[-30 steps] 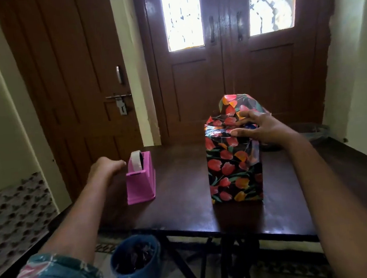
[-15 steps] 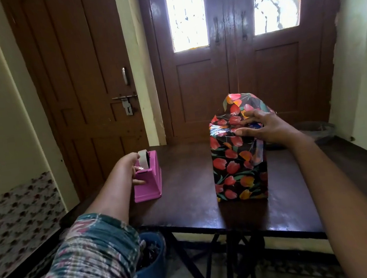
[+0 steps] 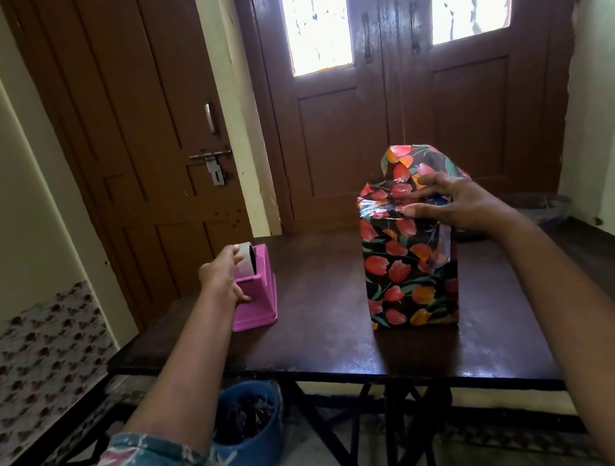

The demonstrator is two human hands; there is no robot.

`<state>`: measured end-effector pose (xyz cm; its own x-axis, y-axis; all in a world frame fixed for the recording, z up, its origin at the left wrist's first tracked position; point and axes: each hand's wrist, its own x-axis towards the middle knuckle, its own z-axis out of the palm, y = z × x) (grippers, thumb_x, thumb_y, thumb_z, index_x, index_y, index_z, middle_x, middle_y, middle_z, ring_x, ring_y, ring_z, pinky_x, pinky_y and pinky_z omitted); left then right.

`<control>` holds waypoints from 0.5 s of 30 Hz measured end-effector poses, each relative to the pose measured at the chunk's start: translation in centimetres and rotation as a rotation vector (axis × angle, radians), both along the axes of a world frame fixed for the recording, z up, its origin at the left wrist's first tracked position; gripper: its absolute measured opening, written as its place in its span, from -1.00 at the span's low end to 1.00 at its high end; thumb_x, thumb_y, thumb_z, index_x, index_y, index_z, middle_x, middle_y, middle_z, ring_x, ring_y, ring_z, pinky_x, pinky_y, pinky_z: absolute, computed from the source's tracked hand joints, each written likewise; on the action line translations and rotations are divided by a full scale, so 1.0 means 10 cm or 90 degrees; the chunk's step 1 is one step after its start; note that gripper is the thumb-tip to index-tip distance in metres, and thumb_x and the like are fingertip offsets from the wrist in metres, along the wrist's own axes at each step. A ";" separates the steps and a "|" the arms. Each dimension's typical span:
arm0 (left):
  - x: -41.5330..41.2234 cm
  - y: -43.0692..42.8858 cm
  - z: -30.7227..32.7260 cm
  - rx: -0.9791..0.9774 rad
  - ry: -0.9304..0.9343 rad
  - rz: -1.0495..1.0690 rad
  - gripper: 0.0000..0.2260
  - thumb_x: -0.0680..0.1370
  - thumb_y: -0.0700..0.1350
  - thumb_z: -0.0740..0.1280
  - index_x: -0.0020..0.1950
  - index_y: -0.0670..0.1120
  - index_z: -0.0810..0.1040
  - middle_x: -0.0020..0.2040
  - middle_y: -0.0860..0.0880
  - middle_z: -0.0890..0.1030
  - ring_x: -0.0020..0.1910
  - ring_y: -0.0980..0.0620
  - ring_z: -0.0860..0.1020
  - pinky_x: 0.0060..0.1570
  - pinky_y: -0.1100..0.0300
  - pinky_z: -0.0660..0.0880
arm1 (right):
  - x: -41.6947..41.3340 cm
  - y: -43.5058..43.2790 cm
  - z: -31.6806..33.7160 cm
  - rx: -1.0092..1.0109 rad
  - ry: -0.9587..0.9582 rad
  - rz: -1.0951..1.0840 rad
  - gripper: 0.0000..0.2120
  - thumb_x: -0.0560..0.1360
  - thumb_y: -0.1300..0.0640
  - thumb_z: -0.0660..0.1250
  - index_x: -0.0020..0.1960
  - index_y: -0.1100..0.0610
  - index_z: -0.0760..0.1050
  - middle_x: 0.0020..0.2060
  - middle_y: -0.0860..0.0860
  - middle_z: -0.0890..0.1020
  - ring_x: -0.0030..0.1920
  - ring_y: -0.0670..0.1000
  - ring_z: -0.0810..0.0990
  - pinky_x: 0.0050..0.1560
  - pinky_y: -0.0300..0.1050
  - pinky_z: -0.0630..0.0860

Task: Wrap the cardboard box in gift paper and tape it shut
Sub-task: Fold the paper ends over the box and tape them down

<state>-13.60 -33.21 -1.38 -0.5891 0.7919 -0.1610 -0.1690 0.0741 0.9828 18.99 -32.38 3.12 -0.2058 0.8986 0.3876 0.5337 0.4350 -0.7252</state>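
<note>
The box (image 3: 408,275), wrapped in black gift paper with red and orange tulips, stands upright on the dark wooden table (image 3: 326,307). A loose paper flap (image 3: 405,162) sticks up at its far top edge. My right hand (image 3: 452,204) presses spread fingers on the folded paper on the box top. A pink tape dispenser (image 3: 257,296) with a roll of clear tape (image 3: 245,259) sits to the left. My left hand (image 3: 223,277) is at the dispenser's near side, fingers on the roll and thumb against the pink body.
A blue bucket (image 3: 252,430) with dark contents stands on the floor under the table's left front edge. A dark round basin (image 3: 536,206) sits at the table's far right. Brown doors stand close behind the table, walls on either side.
My left hand has moved from left of the dispenser onto it, reaching the tape roll. My right hand stays on the box top. The camera has shifted slightly.
</note>
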 end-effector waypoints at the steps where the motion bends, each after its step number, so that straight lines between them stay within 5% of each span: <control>1: 0.02 -0.02 -0.02 0.015 -0.003 0.012 -0.70 0.55 -0.02 0.30 0.18 -0.19 0.52 0.17 -0.14 0.52 -0.15 -0.07 0.53 0.02 -0.14 0.52 | 0.00 0.00 0.00 -0.001 0.002 -0.003 -0.33 0.40 0.00 0.41 0.43 0.11 0.25 0.29 0.02 0.42 0.30 0.03 0.36 0.27 0.00 0.36; 5: 0.09 -0.12 -0.24 0.068 -0.099 0.059 -0.76 0.52 -0.11 0.35 0.15 -0.17 0.51 -0.02 -0.11 0.55 -0.22 0.03 0.49 0.03 0.01 0.50 | 0.01 0.01 -0.01 -0.004 0.019 -0.010 -0.33 0.39 0.00 0.42 0.42 0.11 0.25 0.12 -0.09 0.39 0.21 -0.04 0.37 0.19 -0.09 0.36; 10: 0.13 -0.20 -0.46 0.085 -0.101 0.103 -0.84 0.50 -0.12 0.39 0.05 -0.10 0.52 -0.04 -0.03 0.57 -0.11 0.08 0.49 -0.11 0.15 0.38 | 0.02 0.05 -0.03 -0.004 -0.001 -0.017 -0.34 0.38 -0.04 0.42 0.40 0.12 0.29 0.29 -0.01 0.42 0.23 -0.04 0.36 0.28 0.01 0.37; 15: 0.08 -0.18 -0.57 0.078 -0.048 0.116 -0.87 0.50 -0.12 0.38 -0.23 -0.07 0.51 -0.10 -0.05 0.60 0.01 0.03 0.52 0.00 0.15 0.42 | 0.03 0.08 -0.05 0.014 -0.016 -0.013 -0.38 0.37 -0.06 0.42 0.36 0.13 0.37 0.28 -0.05 0.41 0.23 -0.07 0.34 0.27 -0.03 0.36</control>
